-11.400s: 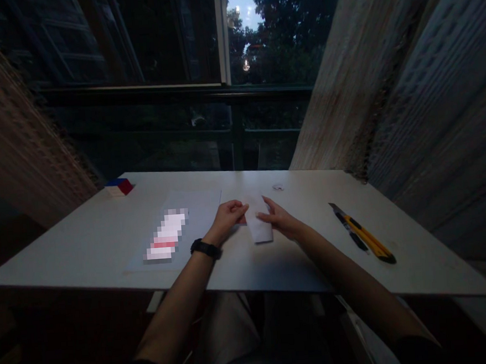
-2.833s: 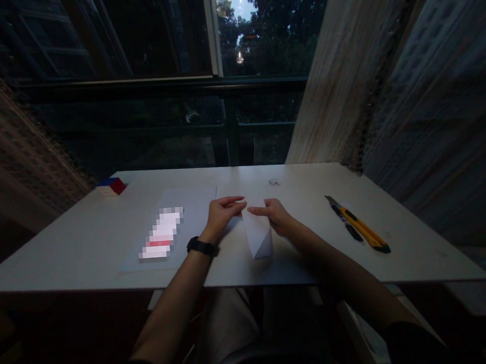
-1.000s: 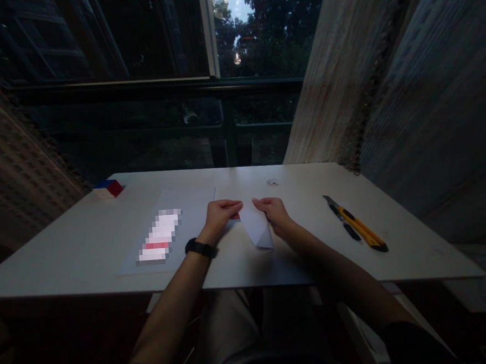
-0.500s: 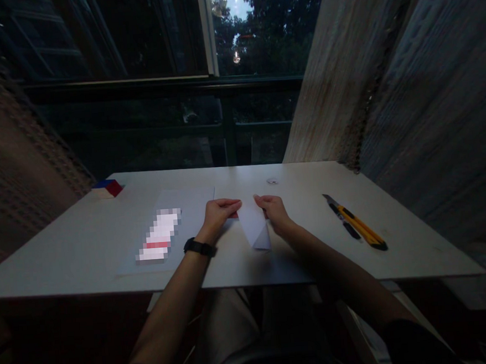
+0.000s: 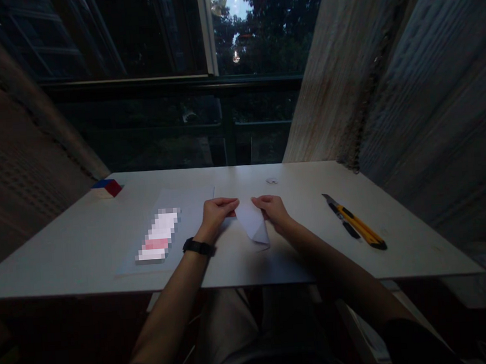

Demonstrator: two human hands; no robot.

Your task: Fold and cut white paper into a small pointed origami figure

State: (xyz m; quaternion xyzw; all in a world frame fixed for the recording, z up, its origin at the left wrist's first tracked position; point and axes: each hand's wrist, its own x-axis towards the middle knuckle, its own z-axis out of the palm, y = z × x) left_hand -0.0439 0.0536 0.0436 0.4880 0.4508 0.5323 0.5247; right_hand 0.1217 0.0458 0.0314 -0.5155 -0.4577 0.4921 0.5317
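1. We find the paper (image 5: 253, 223) at the middle of the table (image 5: 85, 254).
2. Left of it lies a sheet (image 5: 189, 201); behind that, far left, a cube (image 5: 107, 188).
3. Right lies a knife (image 5: 360, 228).

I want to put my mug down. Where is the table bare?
Bare table lies between the cube and the printed sheet, and between the right hand and the utility knife. The middle is crowded: it and the left hand grip the folded paper.
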